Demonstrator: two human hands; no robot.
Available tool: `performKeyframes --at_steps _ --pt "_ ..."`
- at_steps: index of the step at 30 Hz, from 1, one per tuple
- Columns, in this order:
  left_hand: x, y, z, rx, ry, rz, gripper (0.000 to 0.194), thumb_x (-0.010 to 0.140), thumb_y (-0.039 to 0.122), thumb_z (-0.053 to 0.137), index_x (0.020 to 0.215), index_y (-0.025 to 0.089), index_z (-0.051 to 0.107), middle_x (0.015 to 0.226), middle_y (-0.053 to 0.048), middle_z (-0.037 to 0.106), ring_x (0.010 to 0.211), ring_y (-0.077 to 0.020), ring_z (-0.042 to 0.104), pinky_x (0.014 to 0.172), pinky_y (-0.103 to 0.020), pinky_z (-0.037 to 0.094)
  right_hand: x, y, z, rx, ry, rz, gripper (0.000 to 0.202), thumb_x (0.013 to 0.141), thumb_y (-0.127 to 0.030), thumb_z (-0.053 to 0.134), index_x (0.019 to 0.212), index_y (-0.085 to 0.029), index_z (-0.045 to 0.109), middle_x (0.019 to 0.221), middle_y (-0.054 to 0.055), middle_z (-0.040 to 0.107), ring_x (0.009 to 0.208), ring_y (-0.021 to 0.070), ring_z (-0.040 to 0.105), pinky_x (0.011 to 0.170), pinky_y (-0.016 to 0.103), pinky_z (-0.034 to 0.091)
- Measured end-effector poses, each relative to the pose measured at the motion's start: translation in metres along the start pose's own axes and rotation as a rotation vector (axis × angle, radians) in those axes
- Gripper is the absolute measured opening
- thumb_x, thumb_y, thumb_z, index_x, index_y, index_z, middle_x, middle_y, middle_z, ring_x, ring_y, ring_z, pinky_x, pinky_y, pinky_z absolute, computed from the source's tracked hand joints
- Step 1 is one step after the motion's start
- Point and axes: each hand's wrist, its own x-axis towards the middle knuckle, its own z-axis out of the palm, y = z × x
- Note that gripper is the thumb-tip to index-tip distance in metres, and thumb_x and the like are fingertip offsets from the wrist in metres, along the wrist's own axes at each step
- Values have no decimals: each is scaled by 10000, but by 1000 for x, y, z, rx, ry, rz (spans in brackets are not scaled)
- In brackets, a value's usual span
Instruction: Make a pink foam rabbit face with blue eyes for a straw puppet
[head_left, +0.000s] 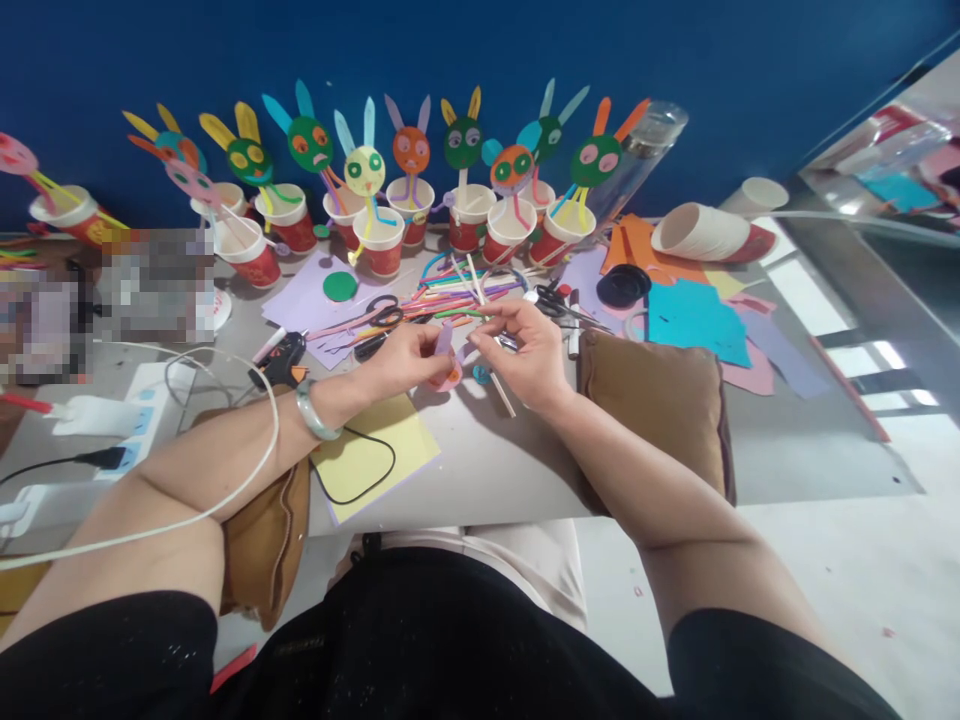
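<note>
My left hand (409, 358), with a pale bangle on its wrist, pinches a small pink paper face (448, 378) with a purple ear standing up. Close beside it on the right, my right hand (525, 350) has thumb and fingertips together on a purple paper strip (466, 352) at the face. Thin pale sticks (501, 395) lie under and beside my right hand. A small blue paper disc (481, 374) rests between the hands. Behind them is a pile of coloured pipe cleaners (457, 290).
Paper cups with rabbit-faced figures (381, 245) line the blue wall. Scissors (386, 312), a glue gun (281, 360), coloured paper (697, 320), brown cushions (652, 410) and a power strip (146, 410) surround my arms. A white cable crosses my left arm.
</note>
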Motion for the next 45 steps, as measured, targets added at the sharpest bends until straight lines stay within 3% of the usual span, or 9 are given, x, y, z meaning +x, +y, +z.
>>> performKeyframes --at_steps 26,31,35,40,45 --pt "-1 -2 4 -65 -22 45 65 733 189 681 703 168 628 624 -6 700 553 -108 648 541 -206 518 0 2 0 20 -28 -11 307 859 -295 754 1138 -229 642 870 8 777 839 201 766 888 406 595" --pt "-1 -2 2 -75 -7 40 94 748 221 730 737 149 669 678 -26 730 593 -117 665 585 -227 540 1 7 -1 114 -12 5 377 914 -476 765 1175 -234 641 912 26 787 843 195 765 856 378 611" --pt "2 -4 1 -97 33 26 196 754 293 803 798 127 710 745 -46 750 650 -125 675 617 -239 533 6 15 0 279 -15 147 514 872 -675 759 1146 -252 656 889 16 765 808 178 743 823 349 635" --pt "5 -8 -1 -138 87 91 307 741 388 856 824 134 705 765 -31 731 671 -121 649 648 -255 518 10 16 1 392 -108 304 540 852 -751 721 986 -230 673 860 17 744 762 149 717 751 303 619" --pt "4 -5 -2 -49 104 182 262 785 380 800 765 147 681 714 -9 696 647 -107 595 629 -241 475 7 4 1 365 -249 301 478 753 -612 875 883 -206 658 754 1 715 682 149 686 663 296 580"
